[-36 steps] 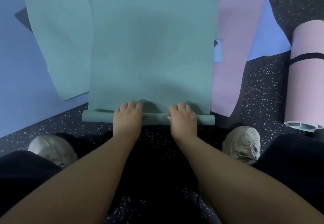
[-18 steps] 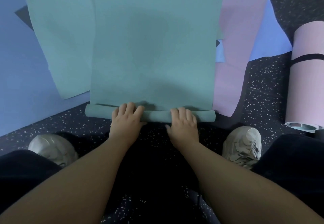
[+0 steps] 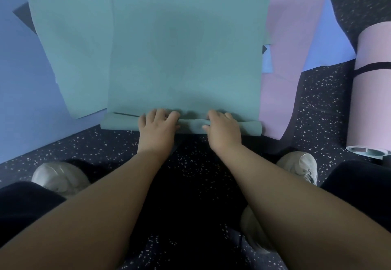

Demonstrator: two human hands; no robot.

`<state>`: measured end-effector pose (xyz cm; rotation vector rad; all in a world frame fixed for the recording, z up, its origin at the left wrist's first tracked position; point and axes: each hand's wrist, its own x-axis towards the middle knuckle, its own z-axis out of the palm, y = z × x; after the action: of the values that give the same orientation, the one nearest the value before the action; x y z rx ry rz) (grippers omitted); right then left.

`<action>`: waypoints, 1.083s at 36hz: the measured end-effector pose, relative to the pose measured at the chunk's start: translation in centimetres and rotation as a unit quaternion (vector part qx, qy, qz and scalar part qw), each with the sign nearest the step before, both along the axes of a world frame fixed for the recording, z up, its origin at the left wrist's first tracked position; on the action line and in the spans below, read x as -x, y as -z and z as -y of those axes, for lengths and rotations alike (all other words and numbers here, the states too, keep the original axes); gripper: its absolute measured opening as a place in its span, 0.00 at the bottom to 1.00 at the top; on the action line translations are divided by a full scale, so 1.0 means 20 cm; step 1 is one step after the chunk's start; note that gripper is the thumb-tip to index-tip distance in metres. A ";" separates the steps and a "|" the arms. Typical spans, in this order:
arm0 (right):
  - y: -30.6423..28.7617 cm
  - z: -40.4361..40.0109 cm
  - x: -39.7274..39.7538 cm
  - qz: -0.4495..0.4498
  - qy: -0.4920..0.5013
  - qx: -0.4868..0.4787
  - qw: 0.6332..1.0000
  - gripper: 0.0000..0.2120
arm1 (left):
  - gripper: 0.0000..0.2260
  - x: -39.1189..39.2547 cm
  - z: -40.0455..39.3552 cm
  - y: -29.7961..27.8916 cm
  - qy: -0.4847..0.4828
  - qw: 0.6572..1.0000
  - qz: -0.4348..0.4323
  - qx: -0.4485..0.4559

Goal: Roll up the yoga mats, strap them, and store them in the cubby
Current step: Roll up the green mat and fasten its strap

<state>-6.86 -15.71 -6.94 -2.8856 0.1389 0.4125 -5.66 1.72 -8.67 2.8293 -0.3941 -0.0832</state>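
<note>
Left hand (image 3: 155,131): is pressing on the roll, fingers curled over its top.
Right hand (image 3: 223,131): is doing the same, just beside it at 3 o'clock.
Green mat (image 3: 184,47): its rolled end is lying under both hands, long axis running 9 to 3 o'clock; the flat part is stretching toward 12.
Next roll: I judge it is going toward 12, both hands equally near.
Strapped pink roll (image 3: 372,100): is lying at 3 o'clock, well apart.

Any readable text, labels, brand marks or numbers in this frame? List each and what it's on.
None. No text, logo or number shows on the green mat, the rolled pink mat, its black strap, the flat pink mat, the blue mats or the shoes.
</note>
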 end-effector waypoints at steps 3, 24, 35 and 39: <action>0.00 0.01 -0.03 -0.008 0.006 -0.003 1.000 0.11 | 0.11 -0.01 0.02 -0.02 0.020 0.998 0.062 -0.010; 0.07 -0.08 0.13 0.180 0.043 -0.003 0.983 0.15 | 0.35 -0.07 0.04 -0.06 0.058 0.992 -0.110 -0.004; 0.10 -0.08 0.18 0.082 -0.001 0.056 0.995 0.32 | 0.13 -0.21 0.05 -0.02 0.072 0.995 -0.063 0.042; 0.12 -0.07 0.20 0.090 -0.013 0.075 0.993 0.39 | 0.14 -0.26 0.07 -0.04 0.057 0.995 -0.082 0.016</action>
<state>-10.83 -14.26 -9.29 -3.0576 0.1052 0.1500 -0.50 0.29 -7.78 2.7412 -0.5130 -0.3267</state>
